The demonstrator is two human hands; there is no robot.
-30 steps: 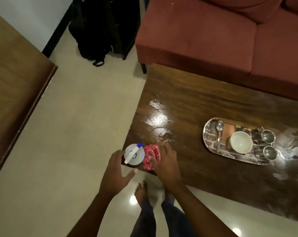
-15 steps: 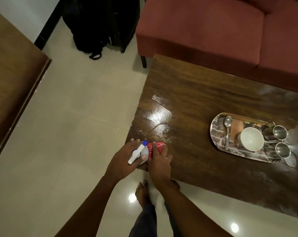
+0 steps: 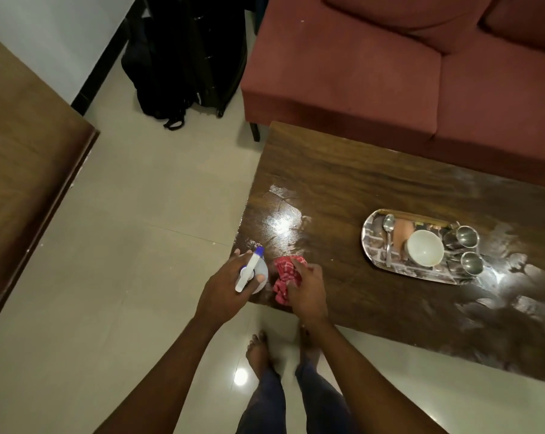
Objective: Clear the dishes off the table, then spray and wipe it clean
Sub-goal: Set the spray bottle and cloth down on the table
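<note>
Wooden table (image 3: 343, 183), tray (image 3: 369, 250) holding bowl (image 3: 425, 248), spoon (image 3: 388, 233), cups (image 3: 466, 236)

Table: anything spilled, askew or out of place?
Tray, bowl, spoon and two steel cups sit uncleared while left hand grips the spray bottle, right hand the red cloth. Whitish smears streak the table's right end.

The table (image 3: 358, 183) is dark, glossy wood, with a bright sheen near its left edge and pale, dull smears toward its right end. The spoon (image 3: 389, 233) and cups (image 3: 466, 236) are polished metal, the tray (image 3: 371, 245) is shiny and the bowl (image 3: 425, 248) smooth white. At the near left corner, the cloth (image 3: 285, 274) is red woven check and the bottle (image 3: 261, 270) white plastic. The sofa (image 3: 358, 73) is matt fabric.
</note>
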